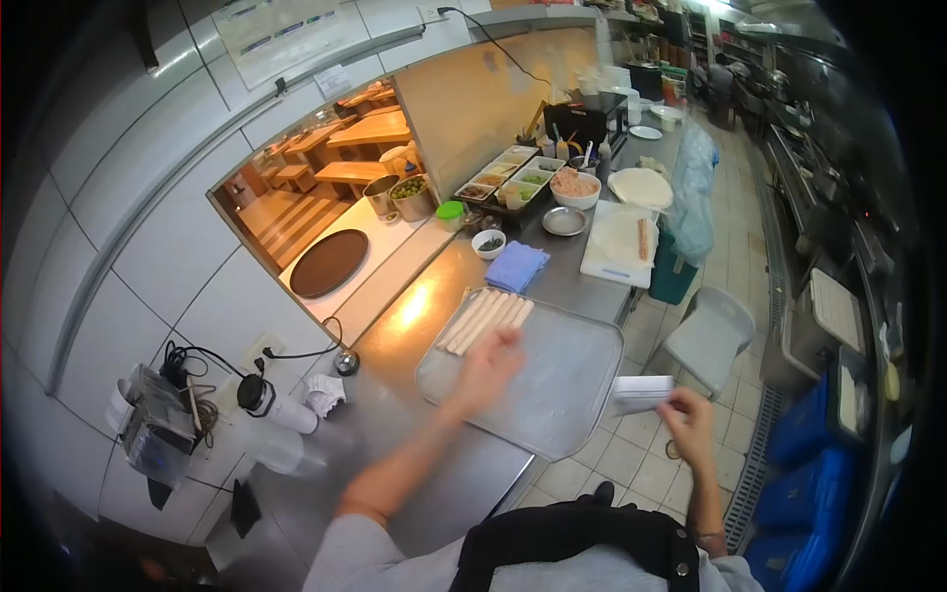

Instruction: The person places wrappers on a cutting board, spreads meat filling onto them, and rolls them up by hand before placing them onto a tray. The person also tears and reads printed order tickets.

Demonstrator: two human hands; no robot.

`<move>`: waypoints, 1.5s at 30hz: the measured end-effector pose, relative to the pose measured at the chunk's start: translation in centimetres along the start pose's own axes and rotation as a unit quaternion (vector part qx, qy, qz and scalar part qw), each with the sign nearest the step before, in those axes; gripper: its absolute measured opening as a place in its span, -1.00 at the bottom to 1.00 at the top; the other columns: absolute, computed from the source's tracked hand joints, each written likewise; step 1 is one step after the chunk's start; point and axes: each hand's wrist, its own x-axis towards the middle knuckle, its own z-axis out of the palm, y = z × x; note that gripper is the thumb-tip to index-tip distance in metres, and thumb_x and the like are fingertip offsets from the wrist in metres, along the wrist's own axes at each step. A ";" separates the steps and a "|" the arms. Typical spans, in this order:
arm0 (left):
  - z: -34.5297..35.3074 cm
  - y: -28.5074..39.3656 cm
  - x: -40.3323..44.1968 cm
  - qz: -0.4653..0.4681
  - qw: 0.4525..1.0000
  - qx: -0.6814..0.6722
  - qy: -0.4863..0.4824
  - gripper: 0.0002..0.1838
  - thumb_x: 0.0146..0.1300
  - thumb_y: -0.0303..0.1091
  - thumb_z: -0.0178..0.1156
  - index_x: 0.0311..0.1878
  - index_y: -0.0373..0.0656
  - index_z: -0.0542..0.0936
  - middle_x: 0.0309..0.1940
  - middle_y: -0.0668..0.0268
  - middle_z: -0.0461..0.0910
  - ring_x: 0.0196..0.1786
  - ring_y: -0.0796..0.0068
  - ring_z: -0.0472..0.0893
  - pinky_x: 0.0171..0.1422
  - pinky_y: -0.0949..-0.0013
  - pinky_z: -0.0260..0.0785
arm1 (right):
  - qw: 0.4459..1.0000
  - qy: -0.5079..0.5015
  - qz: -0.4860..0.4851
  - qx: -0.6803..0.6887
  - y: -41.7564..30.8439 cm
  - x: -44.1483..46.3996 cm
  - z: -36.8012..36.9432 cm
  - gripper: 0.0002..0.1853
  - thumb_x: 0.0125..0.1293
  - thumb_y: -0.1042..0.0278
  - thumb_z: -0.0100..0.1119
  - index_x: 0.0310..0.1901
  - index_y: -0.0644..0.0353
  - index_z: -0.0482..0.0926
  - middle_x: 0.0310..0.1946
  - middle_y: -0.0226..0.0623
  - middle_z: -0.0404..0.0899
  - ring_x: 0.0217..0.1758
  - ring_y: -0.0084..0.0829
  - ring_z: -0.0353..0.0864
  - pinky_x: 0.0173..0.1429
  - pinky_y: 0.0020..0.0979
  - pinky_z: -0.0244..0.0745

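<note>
On a large, shallow grey metal tray [562, 385] along the right edge of a stainless-steel counter [380, 395], slender, pale cylindrical rolls [486, 318] lie just past a person's left hand [492, 363], near the tray's far-left corner. Their long axes run nearly parallel to the tray's left edge, ends pointing toward its far edge. Off-white and smooth-looking, the rolls sit closely side by side. Motion blurs the left grip, fingers curled; whether it grasps anything cannot be told. Beyond the tray's right edge, the right hand [689, 422] pinches a white rectangular object [641, 394] lengthwise toward the tray.
</note>
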 end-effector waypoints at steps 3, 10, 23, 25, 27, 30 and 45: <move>-9.0 1.0 11.6 0.065 0.984 0.035 0.159 -0.83 0.36 -0.44 0.22 -0.04 -0.23 0.54 -0.15 0.31 0.61 -0.01 0.51 0.59 0.15 0.43 0.45 | 0.978 0.173 -0.019 -0.113 7.6 0.9 -7.9 -0.87 0.22 0.50 0.27 -0.23 0.35 0.60 -0.45 -0.33 0.59 -0.31 -0.50 0.56 -0.16 -0.43 0.48; -28.7 11.9 29.1 0.156 0.765 0.413 0.469 -0.48 0.13 -0.19 0.35 0.08 -0.28 0.47 -0.11 0.01 0.60 -0.01 0.06 0.61 0.11 0.10 0.44 | 0.882 0.354 0.200 -0.238 27.2 -11.9 -22.7 -0.71 0.34 0.49 0.09 0.05 0.42 0.54 -0.18 -0.12 0.67 -0.11 -0.39 0.61 0.05 -0.38 0.48; -47.8 11.6 50.7 0.125 0.696 0.365 0.606 -0.30 0.00 -0.07 0.44 0.17 -0.23 0.47 0.08 -0.08 0.58 0.14 -0.09 0.56 0.26 0.05 0.40 | 0.571 0.503 0.526 -0.379 24.0 -49.9 -10.9 -0.71 0.25 0.27 0.19 -0.12 0.31 0.63 -0.19 0.01 0.68 -0.10 -0.07 0.69 0.07 -0.18 0.53; -47.1 11.8 51.6 0.138 0.685 0.364 0.616 -0.34 -0.01 -0.11 0.43 0.15 -0.20 0.49 0.04 -0.07 0.61 0.11 -0.09 0.58 0.25 0.06 0.41 | 0.546 0.518 0.541 -0.376 23.5 -50.3 -12.1 -0.72 0.26 0.26 0.18 -0.12 0.30 0.63 -0.19 0.01 0.69 -0.11 -0.06 0.69 0.06 -0.18 0.54; -47.7 10.6 52.2 0.190 0.641 0.369 0.645 -0.39 -0.01 -0.17 0.41 0.13 -0.16 0.50 -0.02 -0.03 0.64 0.06 -0.04 0.62 0.23 0.07 0.42 | 0.529 0.524 0.549 -0.379 22.2 -47.2 -14.0 -0.72 0.26 0.26 0.18 -0.13 0.29 0.63 -0.19 0.01 0.69 -0.11 -0.05 0.69 0.05 -0.19 0.54; -47.9 10.1 53.1 0.190 0.655 0.379 0.625 -0.43 -0.02 -0.28 0.38 0.14 -0.04 0.51 -0.14 0.13 0.69 -0.03 0.03 0.66 0.16 0.08 0.43 | 0.528 0.492 0.566 -0.399 19.7 -42.4 -16.0 -0.72 0.25 0.22 0.18 -0.15 0.26 0.64 -0.19 0.01 0.69 -0.12 -0.01 0.68 0.03 -0.15 0.55; -22.5 -15.4 7.4 -0.061 0.862 0.312 0.395 -0.55 -0.04 -0.71 0.09 -0.10 -0.12 0.74 -0.30 0.06 0.57 -0.20 0.07 0.60 -0.04 0.21 0.46 | 0.759 0.105 0.045 -0.642 41.2 -22.7 -24.4 -0.52 0.23 -0.15 0.22 -0.35 0.21 0.71 -0.40 -0.03 0.70 -0.31 -0.05 0.69 -0.23 -0.08 0.55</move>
